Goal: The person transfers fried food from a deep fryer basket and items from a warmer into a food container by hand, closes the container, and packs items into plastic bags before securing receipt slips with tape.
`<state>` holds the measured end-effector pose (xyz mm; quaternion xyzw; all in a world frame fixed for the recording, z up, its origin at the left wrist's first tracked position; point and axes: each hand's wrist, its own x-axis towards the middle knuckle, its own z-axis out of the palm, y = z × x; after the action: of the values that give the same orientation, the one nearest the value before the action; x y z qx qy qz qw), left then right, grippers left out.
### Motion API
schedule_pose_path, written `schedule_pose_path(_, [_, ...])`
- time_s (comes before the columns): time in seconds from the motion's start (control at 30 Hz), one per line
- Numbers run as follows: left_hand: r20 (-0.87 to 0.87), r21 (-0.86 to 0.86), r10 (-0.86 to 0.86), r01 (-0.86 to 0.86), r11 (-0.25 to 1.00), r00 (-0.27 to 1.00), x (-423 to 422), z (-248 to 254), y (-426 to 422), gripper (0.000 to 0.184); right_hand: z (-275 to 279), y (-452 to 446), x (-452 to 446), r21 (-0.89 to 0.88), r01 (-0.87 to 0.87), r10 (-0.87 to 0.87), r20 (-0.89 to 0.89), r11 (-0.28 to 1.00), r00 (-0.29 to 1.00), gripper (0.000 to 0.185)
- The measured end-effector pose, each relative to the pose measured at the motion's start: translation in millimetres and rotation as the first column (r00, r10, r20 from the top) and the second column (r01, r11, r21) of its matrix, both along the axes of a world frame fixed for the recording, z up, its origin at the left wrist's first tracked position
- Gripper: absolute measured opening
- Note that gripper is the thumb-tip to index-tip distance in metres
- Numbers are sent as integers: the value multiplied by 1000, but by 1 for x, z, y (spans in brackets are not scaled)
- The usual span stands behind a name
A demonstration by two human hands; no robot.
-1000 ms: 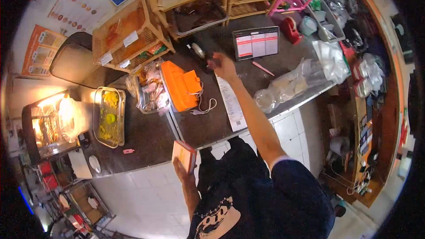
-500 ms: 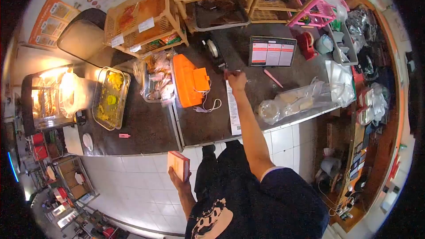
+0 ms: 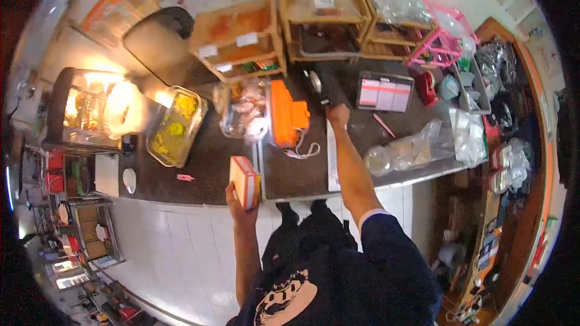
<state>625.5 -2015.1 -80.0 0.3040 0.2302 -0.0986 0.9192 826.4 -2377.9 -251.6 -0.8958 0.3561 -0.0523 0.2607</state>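
My left hand (image 3: 243, 206) grips an orange-and-white box (image 3: 244, 180) from below, holding it upright in front of the counter's near edge. Out over the counter, my right hand (image 3: 340, 116) is closed at the top end of a long white printed paper strip (image 3: 332, 157), which lies on the dark surface toward the front edge. Just beyond those fingers is a black device with a white roll (image 3: 315, 81). To the left of the strip sits an orange appliance (image 3: 287, 115) with a white cord (image 3: 305, 148).
A tablet (image 3: 385, 93), a pink pen (image 3: 383, 125) and bagged cups (image 3: 408, 148) lie right of my right arm. Leftward are a tray with yellow food (image 3: 175, 130), a tub of packets (image 3: 246, 111) and a lit display case (image 3: 90, 108). Wooden racks (image 3: 238, 39) line the back.
My left hand has raised the box, which now overlaps the counter edge in view. My right hand stays at the strip's top end. The whole view has shifted and blurred slightly.
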Motion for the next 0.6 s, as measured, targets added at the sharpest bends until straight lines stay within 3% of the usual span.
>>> schedule_pose_path(0.03, [-37,23,62,-61,998,997,7,16,-8,45,-21,-9,3,-73,-56,48,-109,996,993,40])
schedule_pose_path(0.07, [66,-73,-69,74,995,995,6,-6,15,46,-42,-18,5,-141,-123,91,-215,982,972,41])
schedule_pose_path(0.1, [72,149,-17,6,989,997,-1,-10,17,45,-54,-23,-11,-166,-131,127,-39,977,991,40])
schedule_pose_path(0.17, [43,156,105,-111,981,994,13,25,2,47,-75,-34,-45,-241,-174,240,280,955,929,38])
schedule_pose_path(0.2, [-29,-72,160,-162,984,987,21,55,-7,50,-59,-34,-31,-82,-183,192,109,980,975,43])
schedule_pose_path(0.27, [173,-95,-33,51,994,984,17,13,24,56,-68,-27,-31,82,-312,274,304,947,912,33])
schedule_pose_path(0.3, [129,-94,-26,39,995,991,16,7,30,54,21,10,-61,373,-437,291,388,818,875,26])
schedule_pose_path(0.33, [60,-95,12,-6,995,998,18,11,29,52,133,55,-93,630,-489,250,432,603,866,20])
schedule_pose_path(0.4, [-44,-97,68,-72,993,997,26,25,26,48,206,111,-131,621,-637,193,630,456,752,12])
schedule_pose_path(0.5, [-122,-90,88,-100,991,989,28,32,22,43,249,144,-165,494,-746,368,658,448,657,12])
schedule_pose_path(0.53, [-45,-118,5,-11,993,999,32,21,27,42,250,143,-168,483,-729,359,650,485,669,12])
schedule_pose_path(0.6, [-123,-132,46,-62,989,991,36,11,15,38,245,140,-162,585,-682,281,631,439,723,13])
